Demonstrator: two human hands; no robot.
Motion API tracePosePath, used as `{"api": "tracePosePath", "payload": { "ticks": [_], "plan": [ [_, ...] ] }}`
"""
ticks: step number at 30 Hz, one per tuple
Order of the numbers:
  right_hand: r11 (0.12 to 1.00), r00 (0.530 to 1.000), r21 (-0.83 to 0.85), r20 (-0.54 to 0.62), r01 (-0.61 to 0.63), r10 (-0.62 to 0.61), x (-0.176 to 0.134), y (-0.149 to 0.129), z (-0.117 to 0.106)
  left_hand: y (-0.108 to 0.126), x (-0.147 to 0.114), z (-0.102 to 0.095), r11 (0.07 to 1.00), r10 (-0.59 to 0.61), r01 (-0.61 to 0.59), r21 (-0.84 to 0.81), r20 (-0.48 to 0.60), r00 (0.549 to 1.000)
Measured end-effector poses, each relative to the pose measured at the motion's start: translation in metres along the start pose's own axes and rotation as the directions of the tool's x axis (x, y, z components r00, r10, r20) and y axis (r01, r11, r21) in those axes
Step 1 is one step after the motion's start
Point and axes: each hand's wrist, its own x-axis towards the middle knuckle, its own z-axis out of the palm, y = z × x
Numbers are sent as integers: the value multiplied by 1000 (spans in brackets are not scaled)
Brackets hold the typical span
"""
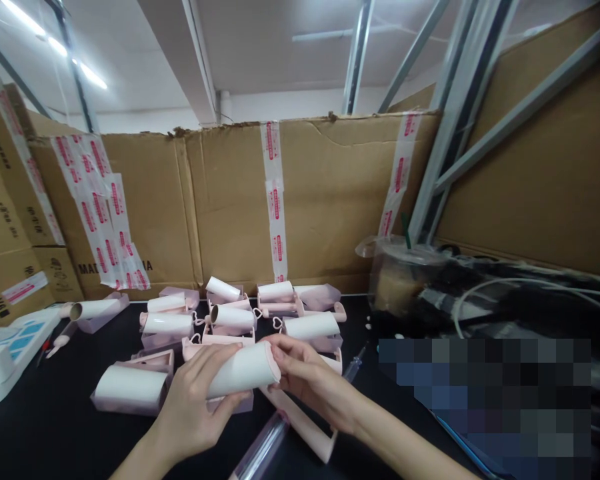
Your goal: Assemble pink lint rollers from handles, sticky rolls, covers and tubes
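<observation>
My left hand (197,397) is wrapped round a white lint roller roll (240,371), held tilted above the black table. At the roll's right end, the fingers of my right hand (310,377) close on its pale pink end piece (273,363). Part of the roll's left end is hidden by my left hand. Below my hands lie a long pale pink holder (305,423) and a clear plastic tube (263,447). Another white roll (130,387) rests in a translucent case to the left of my left hand.
Several white rolls with pink holders (233,317) stand in translucent cases behind my hands. A white power strip (10,360) lies at the left. A bagged drink cup (400,280) stands at the back right, near dark clutter and cables. A cardboard wall (230,200) borders the table (55,433).
</observation>
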Motion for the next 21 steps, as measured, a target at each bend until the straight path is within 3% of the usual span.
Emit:
{"api": "tracePosePath", "payload": {
  "ticks": [4,6,7,8,10,12,14,17,20,21],
  "plan": [
    [985,995,-146,-9,96,-98,6,-5,7,5,6,-8,954,-217,196,-228,-72,973],
    [914,980,-364,-7,182,-198,15,-12,9,7,11,-15,847,-342,259,-464,-104,934],
    [817,968,-527,48,233,-245,21,-16,10,8,12,-18,766,-402,265,-586,-115,909],
    [664,951,-685,154,299,-269,27,-19,12,8,14,-21,679,-457,257,-687,-122,881],
    [271,884,-841,442,468,-154,41,-22,18,8,16,-24,550,-544,221,-805,-146,826],
    [-24,781,-784,616,621,99,55,-17,26,7,17,-25,513,-593,186,-838,-189,783],
    [-191,724,-701,637,687,265,68,-5,36,5,18,-24,500,-617,181,-847,-202,761],
    [-300,708,-641,629,706,320,79,10,43,3,20,-22,425,-637,191,-885,-142,758],
    [-291,697,-635,670,716,255,77,10,38,2,21,-21,334,-650,168,-927,-98,753],
    [-278,713,-659,671,699,202,72,7,34,3,22,-20,317,-655,152,-936,-100,749]
  ]
}}
